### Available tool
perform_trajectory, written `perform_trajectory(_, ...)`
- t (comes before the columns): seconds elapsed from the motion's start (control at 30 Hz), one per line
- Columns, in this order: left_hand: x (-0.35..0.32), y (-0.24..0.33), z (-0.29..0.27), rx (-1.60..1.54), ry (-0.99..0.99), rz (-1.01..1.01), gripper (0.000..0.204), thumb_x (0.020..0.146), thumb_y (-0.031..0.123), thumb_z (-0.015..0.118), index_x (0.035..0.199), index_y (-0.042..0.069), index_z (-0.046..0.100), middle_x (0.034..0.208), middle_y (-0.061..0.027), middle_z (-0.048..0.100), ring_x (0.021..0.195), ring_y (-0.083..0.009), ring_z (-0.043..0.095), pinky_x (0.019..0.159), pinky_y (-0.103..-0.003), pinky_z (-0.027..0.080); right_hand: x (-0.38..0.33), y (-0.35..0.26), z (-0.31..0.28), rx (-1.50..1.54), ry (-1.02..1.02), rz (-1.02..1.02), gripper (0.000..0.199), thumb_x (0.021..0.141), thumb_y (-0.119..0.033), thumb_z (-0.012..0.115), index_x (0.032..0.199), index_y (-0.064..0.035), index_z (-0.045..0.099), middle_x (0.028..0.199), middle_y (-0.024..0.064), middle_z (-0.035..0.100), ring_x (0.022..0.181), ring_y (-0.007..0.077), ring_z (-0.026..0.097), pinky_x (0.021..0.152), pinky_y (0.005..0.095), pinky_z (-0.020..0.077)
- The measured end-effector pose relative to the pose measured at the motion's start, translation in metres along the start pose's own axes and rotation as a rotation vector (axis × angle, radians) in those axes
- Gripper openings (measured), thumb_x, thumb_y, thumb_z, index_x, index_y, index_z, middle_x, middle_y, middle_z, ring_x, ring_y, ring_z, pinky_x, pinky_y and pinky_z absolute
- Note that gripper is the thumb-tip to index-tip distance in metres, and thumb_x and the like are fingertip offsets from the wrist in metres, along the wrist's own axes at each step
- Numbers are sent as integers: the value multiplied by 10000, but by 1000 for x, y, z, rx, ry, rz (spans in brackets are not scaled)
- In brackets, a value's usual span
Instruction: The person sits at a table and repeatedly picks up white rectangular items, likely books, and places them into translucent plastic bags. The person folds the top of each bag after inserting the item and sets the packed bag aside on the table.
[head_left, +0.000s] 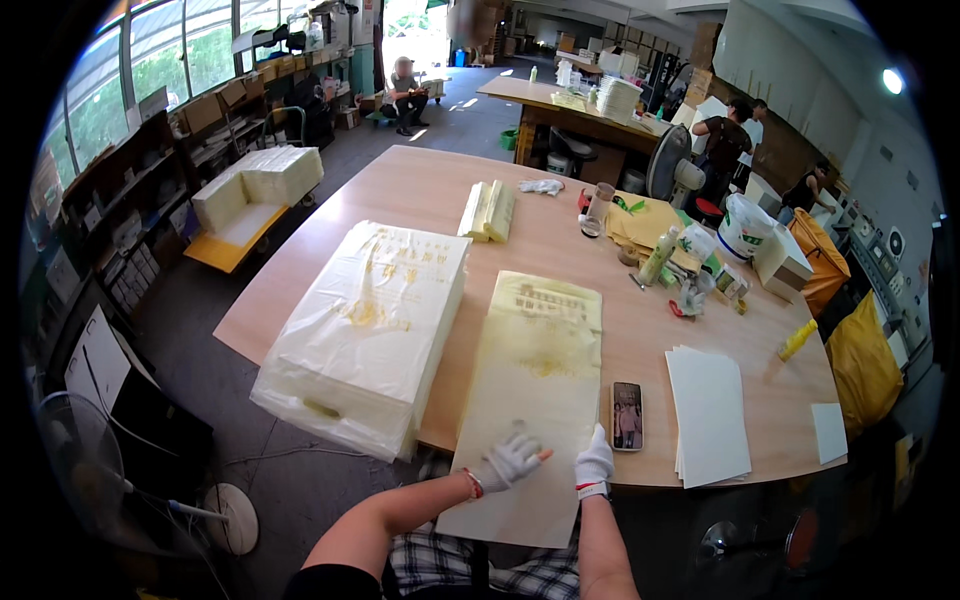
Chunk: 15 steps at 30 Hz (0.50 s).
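A long, pale yellow printed sheet [525,400], perhaps a flat plastic bag, lies in front of me and reaches past the table's near edge. My left hand [512,460], in a white glove with a bare fingertip showing, rests over its lower middle with the fingers stretched out. At the sheet's right edge, my right hand [594,462], also gloved in white, is closed on it; the fingers beneath are hidden. To the left stands a thick stack of whitish printed plastic bags [370,300]. A phone [627,416] with a lit screen lies just beyond my right hand.
White sheets [708,415] are piled at the right. Folded yellowish bundles [487,211] lie further back. A bottle [658,257], a white bucket [745,225] and a yellow tube [797,341] crowd the right side. A fan [668,162] stands behind the table. Other people are in the background.
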<state>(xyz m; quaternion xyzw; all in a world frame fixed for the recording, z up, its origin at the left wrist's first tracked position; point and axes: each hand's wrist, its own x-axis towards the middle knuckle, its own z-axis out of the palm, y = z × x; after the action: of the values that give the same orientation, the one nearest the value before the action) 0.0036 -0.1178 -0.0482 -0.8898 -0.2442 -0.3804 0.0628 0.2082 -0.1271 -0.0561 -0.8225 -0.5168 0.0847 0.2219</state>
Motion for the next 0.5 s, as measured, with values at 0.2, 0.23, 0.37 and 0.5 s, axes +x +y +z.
perform_trajectory(0.2,2,-40,-57,-137,-511,-1097,486,811,47,523,1272,50,374,1253,-237,432,875,-400,584,744,-473,487,-6,24,-18,71,-75,-81,504,763,-98,509,1249,-110,372,800,235,605,748,440,571,623,536,426)
perform_trajectory(0.23,-11,-35,-61,-120,-359,-1036,503,802,48,536,1275,45,365,1247,-244,434,857,-410,582,730,-480,486,-15,20,-24,119,-87,-119,587,745,-67,496,1306,-117,330,798,240,603,743,444,568,618,537,422)
perform_trajectory(0.37,-41,1,-86,-135,-155,-912,540,798,45,546,1285,33,312,1262,-255,405,752,-418,590,608,-475,491,-59,32,-43,264,-232,-244,862,702,-15,438,1440,-102,1,822,258,606,692,436,564,588,518,417)
perform_trajectory(0.5,-87,31,-94,-103,-145,-904,473,815,59,536,1236,41,322,1330,-266,330,670,-419,595,534,-460,486,-92,25,-54,164,-451,-137,874,708,1,437,1436,-93,-38,865,257,612,657,414,565,579,504,423)
